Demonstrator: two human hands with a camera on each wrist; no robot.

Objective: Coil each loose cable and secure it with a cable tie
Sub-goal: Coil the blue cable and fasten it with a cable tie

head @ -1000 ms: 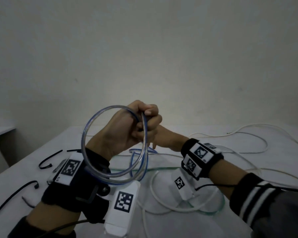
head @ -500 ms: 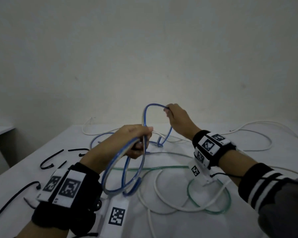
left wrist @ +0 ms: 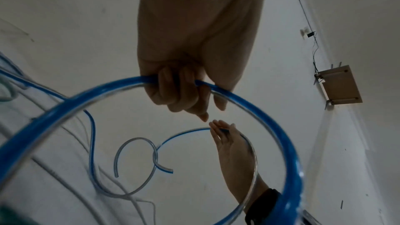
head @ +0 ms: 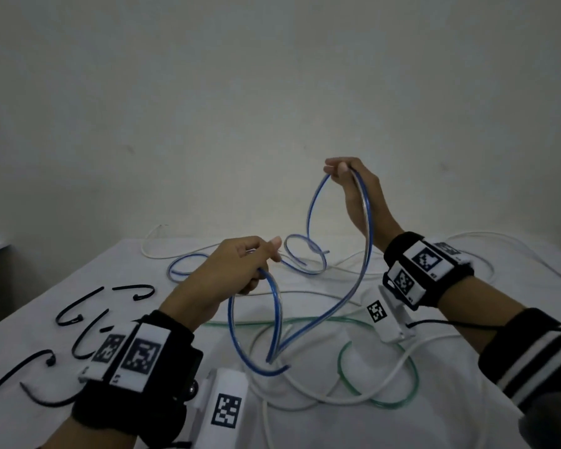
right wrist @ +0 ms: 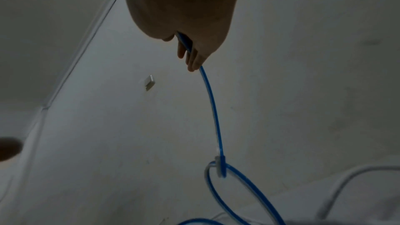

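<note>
While the left hand (head: 237, 270) grips blue cable (head: 368, 228) loops above the table (head: 467, 416), the right hand (head: 357, 192) pinches a raised stretch

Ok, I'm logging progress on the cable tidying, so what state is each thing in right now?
blue cable: partly coiled, lifted, rest trailing on the table
left hand: grips the coil
right hand: pinches the cable, raised
white cable: loose
green cable: loose
black cable ties: unused, lying left
</note>
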